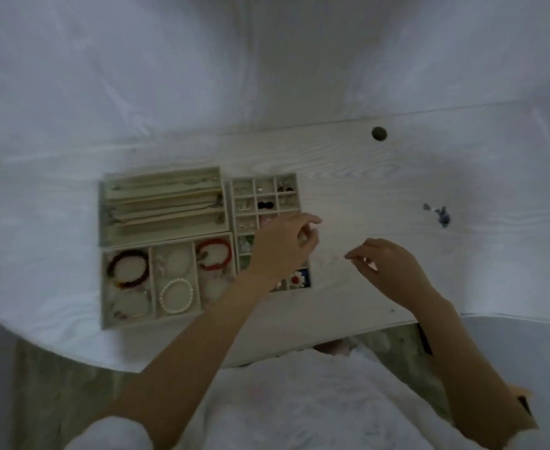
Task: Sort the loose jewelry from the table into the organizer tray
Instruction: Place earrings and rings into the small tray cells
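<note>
Three beige organizer trays lie side by side on the white table. The necklace tray (pixel 163 172) sits at the back left. The bracelet tray (pixel 104 287) in front of it holds a red bracelet (pixel 215 254), a dark beaded one (pixel 127 267) and a pearl one (pixel 176 295). The small-compartment tray (pixel 294 190) is partly covered by my left hand (pixel 283 245), whose curled fingers pinch a tiny pale piece. To its right my right hand (pixel 387 271) hovers over the table, fingertips drawn together; what they hold is too small to see. Loose bluish jewelry (pixel 439 214) lies far right.
A dark round hole (pixel 379 134) marks the table (pixel 364 190) near its back edge. A white wall rises behind. The table's front edge (pixel 380 329) runs just under my forearms, with my white clothing (pixel 299 401) below it.
</note>
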Action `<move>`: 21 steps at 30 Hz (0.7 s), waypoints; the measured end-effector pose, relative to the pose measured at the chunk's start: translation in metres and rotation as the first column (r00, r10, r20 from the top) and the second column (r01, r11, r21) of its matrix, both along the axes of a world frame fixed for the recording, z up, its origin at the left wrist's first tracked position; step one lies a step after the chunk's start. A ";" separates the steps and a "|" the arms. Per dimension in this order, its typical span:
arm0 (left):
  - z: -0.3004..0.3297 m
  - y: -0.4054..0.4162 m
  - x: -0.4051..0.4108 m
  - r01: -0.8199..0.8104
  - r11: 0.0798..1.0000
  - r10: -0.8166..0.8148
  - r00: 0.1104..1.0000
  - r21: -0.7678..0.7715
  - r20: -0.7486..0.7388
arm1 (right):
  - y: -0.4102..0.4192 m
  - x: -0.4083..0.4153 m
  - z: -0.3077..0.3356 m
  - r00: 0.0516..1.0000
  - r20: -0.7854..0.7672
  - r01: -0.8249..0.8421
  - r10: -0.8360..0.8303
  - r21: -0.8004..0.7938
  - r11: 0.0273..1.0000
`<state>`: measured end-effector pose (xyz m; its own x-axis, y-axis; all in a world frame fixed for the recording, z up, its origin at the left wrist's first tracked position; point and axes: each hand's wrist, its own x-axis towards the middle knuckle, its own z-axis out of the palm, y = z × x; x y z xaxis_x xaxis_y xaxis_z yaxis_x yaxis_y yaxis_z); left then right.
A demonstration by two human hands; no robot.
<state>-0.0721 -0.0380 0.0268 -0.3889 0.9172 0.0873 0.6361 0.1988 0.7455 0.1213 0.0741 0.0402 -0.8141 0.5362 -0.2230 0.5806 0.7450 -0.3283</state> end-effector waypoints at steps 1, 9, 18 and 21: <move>-0.003 0.023 0.017 0.121 0.992 -0.121 0.993 -0.031 0.016 | 0.015 0.024 -0.001 0.996 -0.015 0.083 -0.083 0.015 0.996; -0.032 0.176 0.090 0.339 0.871 -0.355 0.935 -0.356 0.023 | 0.141 0.119 -0.042 0.790 -0.117 0.603 -0.602 -0.029 0.797; -0.058 0.237 0.165 0.155 0.914 -0.263 0.930 -0.374 -0.257 | 0.188 0.137 -0.063 0.942 -0.059 0.329 -0.332 -0.049 0.943; -0.060 0.229 0.161 0.104 0.941 -0.191 0.949 -0.321 -0.251 | 0.185 0.149 -0.063 0.947 -0.058 0.314 -0.317 -0.060 0.948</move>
<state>0.0890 0.1906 -0.0334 -0.2476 0.9618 -0.1168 0.8464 0.2734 0.4571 0.2703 0.2595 -0.0226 -0.6188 0.7578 -0.2069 0.7592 0.5092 -0.4054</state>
